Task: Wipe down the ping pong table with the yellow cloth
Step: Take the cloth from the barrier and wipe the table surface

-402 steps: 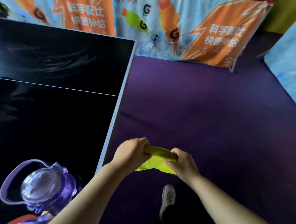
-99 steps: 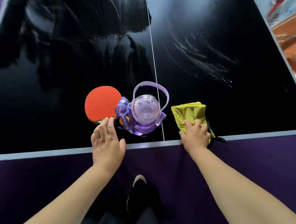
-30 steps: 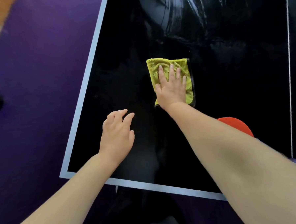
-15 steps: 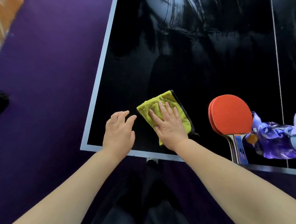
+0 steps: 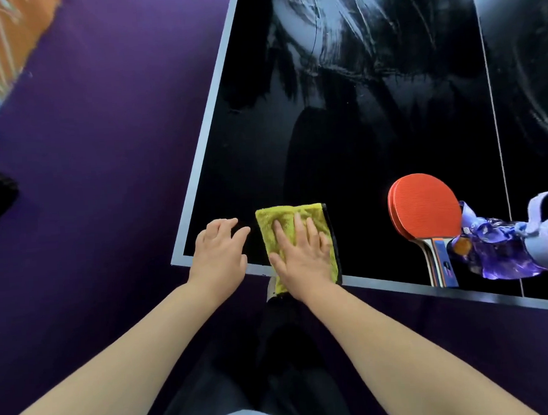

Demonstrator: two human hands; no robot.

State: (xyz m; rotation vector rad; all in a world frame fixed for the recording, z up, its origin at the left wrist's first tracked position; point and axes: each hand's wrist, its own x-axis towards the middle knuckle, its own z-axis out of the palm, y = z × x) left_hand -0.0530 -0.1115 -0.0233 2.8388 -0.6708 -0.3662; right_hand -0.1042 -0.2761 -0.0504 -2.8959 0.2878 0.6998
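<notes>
The yellow cloth (image 5: 269,226) has been drawn back across the worktop (image 5: 343,159) within the last second. It was first seen well in from the border, and is now found at the near edge line (image 5: 397,285), with its rear hem hanging slightly past that line. It is pressed flat under the right hand (image 5: 304,263), whose grip is not closed: the fingers are laid straight and spread on the cloth. The left hand (image 5: 219,254) is rested just beside the cloth at the near left corner, its grip loose and nothing held in it. One pull stroke towards the body can thus be judged finished, and the corner strip covered. Pale streaks are seen farther up the dark surface, so much of the wiping is judged still to be done. A red paddle (image 5: 425,205) and a purple water bottle (image 5: 503,249) are lying to the right, touching each other, and would probably have to be moved or wiped around.
</notes>
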